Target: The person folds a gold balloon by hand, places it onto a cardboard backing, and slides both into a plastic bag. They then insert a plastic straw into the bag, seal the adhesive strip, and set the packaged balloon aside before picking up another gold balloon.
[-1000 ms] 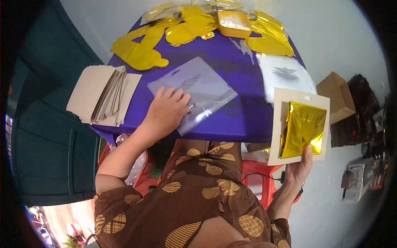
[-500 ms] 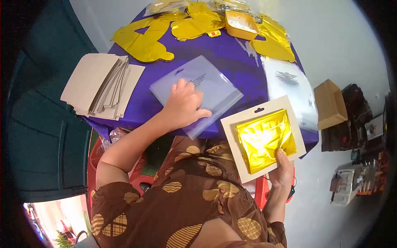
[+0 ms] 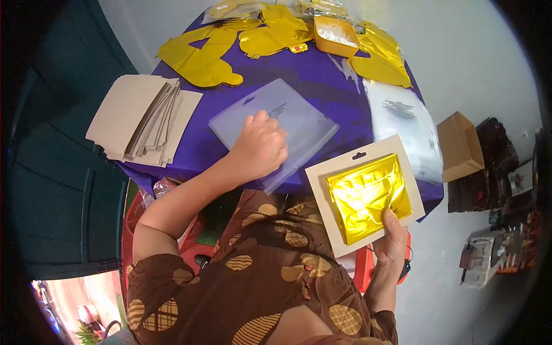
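A clear plastic bag (image 3: pixel 302 123) with a hang hole and small printed text lies at an angle on the purple cloth. My left hand (image 3: pixel 259 146) is over its lower left side, fingers curled and thumb tucked in, seemingly pinching the plastic; the fingertips are hidden. At the table's front right, my right hand (image 3: pixel 393 236) grips a beige backing card (image 3: pixel 322 178) by its lower edge. A folded gold foil balloon (image 3: pixel 368 195) lies flat on that card under my right thumb.
A stack of beige cards (image 3: pixel 129 115) sits at left. Several flat gold foil balloons (image 3: pixel 201 57) and a yellow tub (image 3: pixel 333 46) with white contents lie at the back. More clear bags (image 3: pixel 402 115) are at right, beyond them a cardboard box (image 3: pixel 460 146).
My left thumb, stretched out before, has folded in toward the fingers, and the hand has turned slightly over the bag. The right hand keeps its hold on the card and foil.
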`<control>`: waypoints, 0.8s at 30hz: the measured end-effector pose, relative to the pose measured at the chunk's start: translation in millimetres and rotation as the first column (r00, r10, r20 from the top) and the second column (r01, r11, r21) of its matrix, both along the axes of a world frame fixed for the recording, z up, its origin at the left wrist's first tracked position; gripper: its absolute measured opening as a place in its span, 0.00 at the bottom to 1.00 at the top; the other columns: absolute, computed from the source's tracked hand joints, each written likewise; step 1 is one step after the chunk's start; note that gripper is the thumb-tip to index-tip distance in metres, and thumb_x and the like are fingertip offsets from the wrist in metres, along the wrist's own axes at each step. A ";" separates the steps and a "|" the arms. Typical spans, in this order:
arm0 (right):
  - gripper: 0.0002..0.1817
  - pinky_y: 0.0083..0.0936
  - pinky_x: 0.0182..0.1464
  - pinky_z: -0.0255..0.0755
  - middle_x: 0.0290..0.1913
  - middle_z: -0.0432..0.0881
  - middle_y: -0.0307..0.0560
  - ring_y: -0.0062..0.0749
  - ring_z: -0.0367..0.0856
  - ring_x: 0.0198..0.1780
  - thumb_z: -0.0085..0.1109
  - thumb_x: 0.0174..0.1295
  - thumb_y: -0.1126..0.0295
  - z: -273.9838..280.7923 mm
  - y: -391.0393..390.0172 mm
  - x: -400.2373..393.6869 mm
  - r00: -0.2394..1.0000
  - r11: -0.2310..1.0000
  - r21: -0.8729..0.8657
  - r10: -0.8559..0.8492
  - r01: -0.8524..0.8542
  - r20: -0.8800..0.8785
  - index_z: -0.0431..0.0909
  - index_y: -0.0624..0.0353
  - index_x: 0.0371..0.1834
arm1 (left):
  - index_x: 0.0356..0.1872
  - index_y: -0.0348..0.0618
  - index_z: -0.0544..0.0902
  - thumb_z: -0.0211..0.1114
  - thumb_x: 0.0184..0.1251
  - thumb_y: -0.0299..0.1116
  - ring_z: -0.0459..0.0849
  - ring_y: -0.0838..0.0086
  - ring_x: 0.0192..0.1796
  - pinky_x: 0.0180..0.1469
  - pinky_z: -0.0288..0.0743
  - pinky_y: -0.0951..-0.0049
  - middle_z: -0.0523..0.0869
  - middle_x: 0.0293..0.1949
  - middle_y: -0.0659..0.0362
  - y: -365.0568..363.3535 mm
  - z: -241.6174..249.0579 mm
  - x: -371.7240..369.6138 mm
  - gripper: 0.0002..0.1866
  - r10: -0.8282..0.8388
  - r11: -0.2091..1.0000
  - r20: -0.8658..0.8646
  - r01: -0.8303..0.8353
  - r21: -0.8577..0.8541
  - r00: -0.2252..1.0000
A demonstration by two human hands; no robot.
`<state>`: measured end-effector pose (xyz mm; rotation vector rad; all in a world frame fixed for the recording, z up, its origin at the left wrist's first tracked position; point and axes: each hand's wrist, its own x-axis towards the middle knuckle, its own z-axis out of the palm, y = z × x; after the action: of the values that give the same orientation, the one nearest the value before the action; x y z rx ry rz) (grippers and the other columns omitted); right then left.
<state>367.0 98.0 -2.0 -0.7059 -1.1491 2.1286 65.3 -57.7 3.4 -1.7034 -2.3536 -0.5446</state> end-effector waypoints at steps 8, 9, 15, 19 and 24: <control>0.32 0.43 0.66 0.72 0.66 0.75 0.49 0.42 0.77 0.64 0.63 0.66 0.71 2.9 5.5 10.1 0.995 0.998 0.000 -0.068 0.068 -0.070 0.64 0.61 0.72 | 0.31 0.38 0.79 0.62 0.59 0.26 0.78 0.55 0.40 0.45 0.70 0.59 0.81 0.31 0.51 13.9 -2.1 -2.5 0.03 -0.042 0.972 -0.002 0.041 0.231 0.999; 0.32 0.42 0.66 0.73 0.67 0.75 0.50 0.41 0.77 0.65 0.62 0.66 0.69 3.9 6.6 11.4 0.995 0.998 0.013 -0.061 0.062 -0.082 0.63 0.61 0.72 | 0.32 0.37 0.78 0.62 0.59 0.24 0.79 0.56 0.39 0.44 0.72 0.61 0.80 0.31 0.52 16.9 0.3 -4.3 0.02 -0.061 0.947 0.043 0.044 0.317 0.997; 0.32 0.42 0.67 0.71 0.67 0.75 0.49 0.42 0.76 0.66 0.62 0.66 0.69 -1.7 13.4 25.2 0.986 0.989 -0.034 -0.148 0.146 -0.071 0.63 0.61 0.73 | 0.34 0.37 0.76 0.61 0.58 0.15 0.80 0.59 0.34 0.37 0.74 0.67 0.78 0.32 0.52 31.9 42.5 -43.6 0.07 -0.020 0.649 -0.083 0.076 0.757 0.996; 0.32 0.43 0.67 0.71 0.67 0.75 0.49 0.42 0.76 0.66 0.62 0.66 0.69 -2.5 15.8 25.4 0.984 0.987 -0.046 -0.155 0.151 -0.088 0.63 0.61 0.72 | 0.34 0.38 0.76 0.63 0.57 0.19 0.81 0.57 0.35 0.38 0.75 0.61 0.79 0.33 0.51 38.9 74.1 -61.1 0.06 0.005 0.706 -0.381 0.267 0.656 0.925; 0.32 0.43 0.67 0.72 0.66 0.76 0.49 0.41 0.76 0.65 0.63 0.66 0.69 -6.0 19.0 23.5 0.980 0.989 -0.046 -0.147 0.142 -0.136 0.64 0.60 0.72 | 0.34 0.38 0.73 0.58 0.66 0.27 0.83 0.53 0.41 0.44 0.76 0.59 0.84 0.39 0.48 54.9 37.5 -68.1 0.05 -0.261 0.965 -0.126 0.259 -0.037 0.957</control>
<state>390.5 117.0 -8.0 -0.6271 -0.9579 2.0455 -2.9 -2.7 40.9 -2.0079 -2.0666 -0.4357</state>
